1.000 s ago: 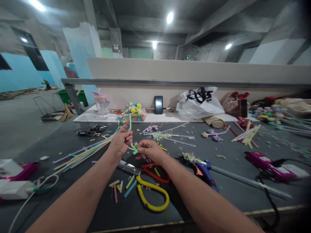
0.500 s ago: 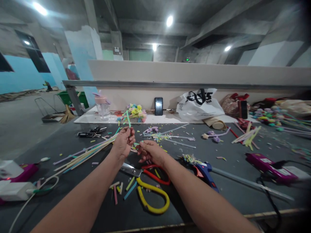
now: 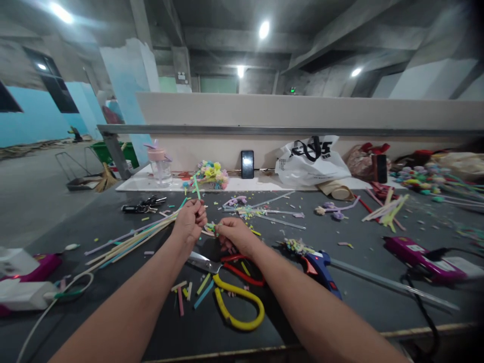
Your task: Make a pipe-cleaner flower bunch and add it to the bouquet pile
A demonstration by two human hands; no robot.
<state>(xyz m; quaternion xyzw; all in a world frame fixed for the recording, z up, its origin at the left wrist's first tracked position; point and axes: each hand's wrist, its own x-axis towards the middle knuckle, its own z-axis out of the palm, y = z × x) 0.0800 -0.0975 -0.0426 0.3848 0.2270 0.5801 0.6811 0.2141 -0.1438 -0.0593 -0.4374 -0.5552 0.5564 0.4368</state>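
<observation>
My left hand (image 3: pixel 191 222) is closed around a thin light-green strip (image 3: pixel 197 187), whose upper end sticks up above the fingers. My right hand (image 3: pixel 237 236) pinches at a small green bit (image 3: pixel 210 228) in the narrow gap between the hands; whether it joins the strip I cannot tell. Below the hands lie large scissors (image 3: pixel 238 290) with one yellow and one red handle loop, partly under my right forearm. Cut coloured pieces (image 3: pixel 204 294) lie beside the blades. Long pastel strips (image 3: pixel 139 239) run out to the left of my left hand.
A blue glue gun (image 3: pixel 321 269) with a clear glue stick lies right of my right forearm. At the back stand a phone (image 3: pixel 247 165), a clear cup (image 3: pixel 160 169), a flower bunch (image 3: pixel 214 174) and a white bag (image 3: pixel 312 164). Purple devices (image 3: pixel 423 259) with cords lie at both sides.
My hands have drawn slightly apart, the left a little to the left with the green strip. The right fingers have closed more tightly at the green bit.
</observation>
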